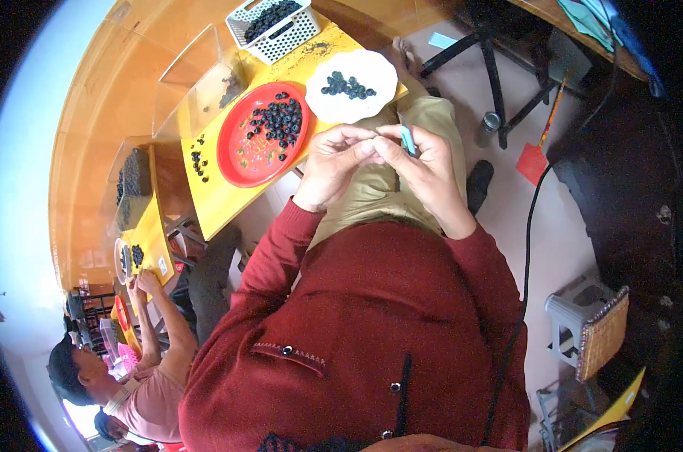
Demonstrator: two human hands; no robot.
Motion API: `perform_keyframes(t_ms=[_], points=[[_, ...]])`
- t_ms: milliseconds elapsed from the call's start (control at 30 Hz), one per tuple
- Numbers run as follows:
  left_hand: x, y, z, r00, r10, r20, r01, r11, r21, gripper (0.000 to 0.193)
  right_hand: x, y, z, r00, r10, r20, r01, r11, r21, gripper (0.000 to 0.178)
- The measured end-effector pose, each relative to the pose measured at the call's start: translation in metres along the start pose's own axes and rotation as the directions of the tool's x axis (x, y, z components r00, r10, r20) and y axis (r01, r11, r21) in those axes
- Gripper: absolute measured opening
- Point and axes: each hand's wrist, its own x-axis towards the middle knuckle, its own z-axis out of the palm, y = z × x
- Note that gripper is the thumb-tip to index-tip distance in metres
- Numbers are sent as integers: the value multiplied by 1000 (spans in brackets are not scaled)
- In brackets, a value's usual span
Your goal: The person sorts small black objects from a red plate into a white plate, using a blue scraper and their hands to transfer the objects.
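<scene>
My left hand [331,167] and my right hand [430,169] meet over my lap, with fingertips pinched together. Something small may be between the left fingers, but it is hidden. In my right hand is a slim light-blue object [408,141], perhaps a tool's handle, sticking up between thumb and forefinger. Just beyond the hands, a white scalloped plate [334,113] holds a cluster of small round black pieces [349,87]. To its left, a red oval tray [236,167] bears many more black pieces [277,120].
The yellow tabletop [213,207] has loose black pieces and a white perforated basket [281,47] of dark pieces. Clear panels [187,79] stand at its left. At right are a black cable [533,203], a stool [571,313] and a red swatter [532,163]. Another person [149,384] works lower left.
</scene>
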Motion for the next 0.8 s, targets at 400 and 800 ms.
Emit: perform_keyframes(t_ms=[400,800], points=[[-26,24,13,990,74,119,-65,995,-81,19,-22,-30,14,977,202,76,-214,952,217,18],[-7,30,24,983,93,160,-78,992,-98,18,-32,-51,7,987,-137,86,159,910,-384,30]])
